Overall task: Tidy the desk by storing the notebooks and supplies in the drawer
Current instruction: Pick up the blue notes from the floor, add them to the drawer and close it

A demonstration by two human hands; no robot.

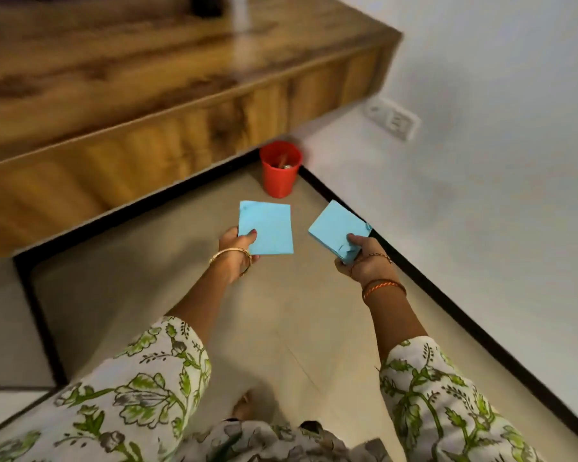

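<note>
Blue paper sheet point(267, 228): single, held out over the floor, pinched at its near left corner by left hand point(237, 248), thumb on top. Likely light, limp, easily creased; best supported flat, near an edge.
Blue paper stack point(339, 228): right of the sheet, apart from it, gripped at near end by right hand point(364, 258). Probably loose, prone to fanning; firm squeeze advised.
Red cup point(281, 168): far, on floor under wooden desk point(147, 95).
Drawer: not discernible.
</note>
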